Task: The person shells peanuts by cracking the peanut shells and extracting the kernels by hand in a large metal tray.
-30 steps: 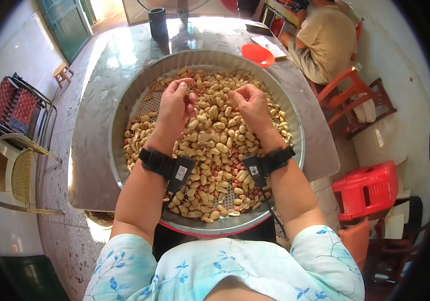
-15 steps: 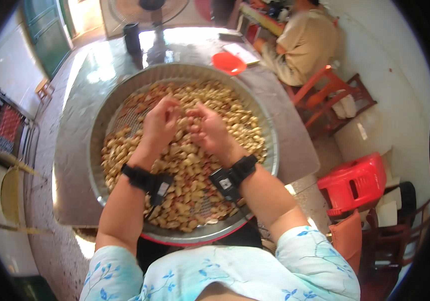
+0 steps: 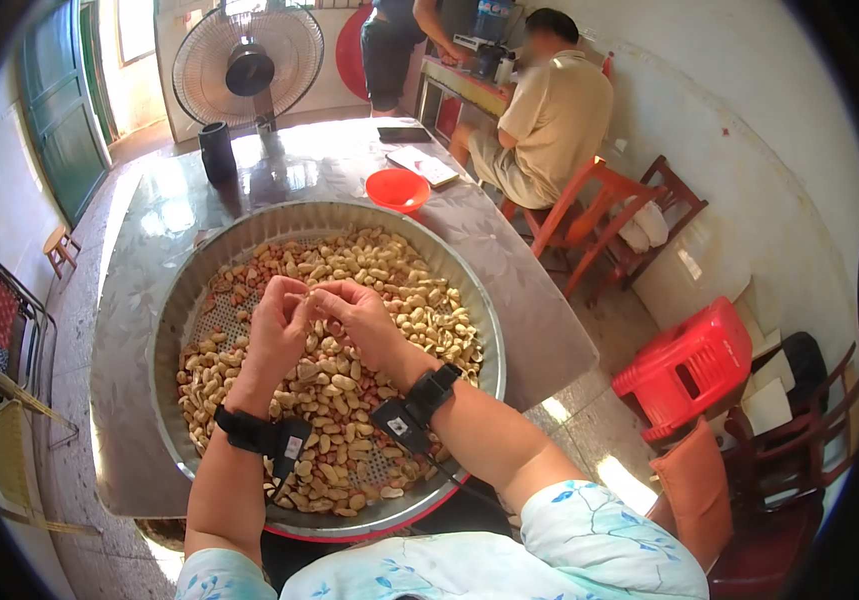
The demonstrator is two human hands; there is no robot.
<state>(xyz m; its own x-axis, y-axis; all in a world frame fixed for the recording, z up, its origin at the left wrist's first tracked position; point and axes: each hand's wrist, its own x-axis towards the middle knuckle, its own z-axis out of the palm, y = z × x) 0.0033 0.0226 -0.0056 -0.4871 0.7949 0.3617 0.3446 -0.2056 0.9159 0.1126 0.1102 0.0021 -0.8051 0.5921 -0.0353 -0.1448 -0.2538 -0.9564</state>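
Observation:
A wide round metal tray point(image 3: 492, 350) with a perforated bottom holds a heap of peanuts in their shells point(image 3: 334, 405). Reddish shelled kernels point(image 3: 254, 270) lie mostly toward its far left side. Above the heap, my left hand point(image 3: 275, 330) and my right hand point(image 3: 367, 322) meet at the fingertips. Both are closed in a pinch around a peanut, which the fingers mostly cover. Each wrist wears a black strap with a small box.
The tray sits on a grey table point(image 3: 539, 345) with a red bowl point(image 3: 397, 189), a notebook point(image 3: 422, 166) and a dark cup point(image 3: 217, 153). A fan point(image 3: 249, 70) stands beyond. One person point(image 3: 559, 110) sits at a side counter; another point(image 3: 389, 50) stands. A red plastic stool point(image 3: 687, 365) is at right.
My hands were slightly apart, the right fingers loosely curled; now their fingertips meet. The view has tilted up, showing more of the fan and the standing person.

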